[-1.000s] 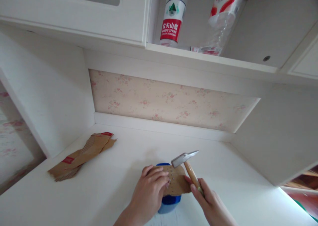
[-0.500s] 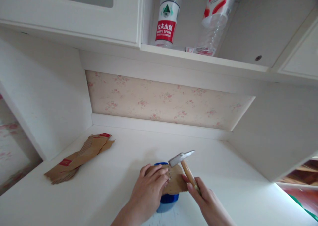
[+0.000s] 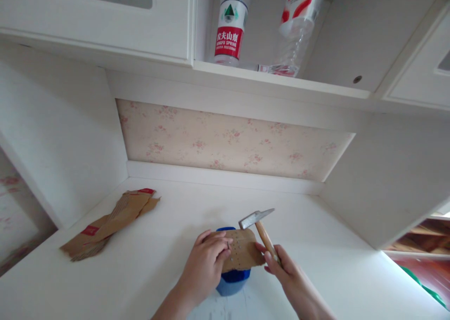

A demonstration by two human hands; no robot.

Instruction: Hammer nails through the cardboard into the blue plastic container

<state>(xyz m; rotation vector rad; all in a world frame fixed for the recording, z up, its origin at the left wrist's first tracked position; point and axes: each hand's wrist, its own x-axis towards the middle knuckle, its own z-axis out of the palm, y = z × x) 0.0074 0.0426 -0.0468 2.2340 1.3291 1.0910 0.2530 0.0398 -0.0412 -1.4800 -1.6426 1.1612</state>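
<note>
A brown cardboard piece studded with several small nails lies on top of a blue container on the white desk. My left hand rests on the cardboard's left part, fingers curled and pinched at one nail. My right hand grips the wooden handle of a small hammer. The hammer's metal head hovers just above the cardboard's far edge.
Torn brown cardboard scraps lie at the desk's left. Above, an open shelf holds a red-labelled water bottle and a second, tilted bottle. White side walls close in on both sides; floral paper covers the back wall.
The view has drifted a little. The hammer head stays raised just above the cardboard, and my left fingers have shifted slightly on the nails.
</note>
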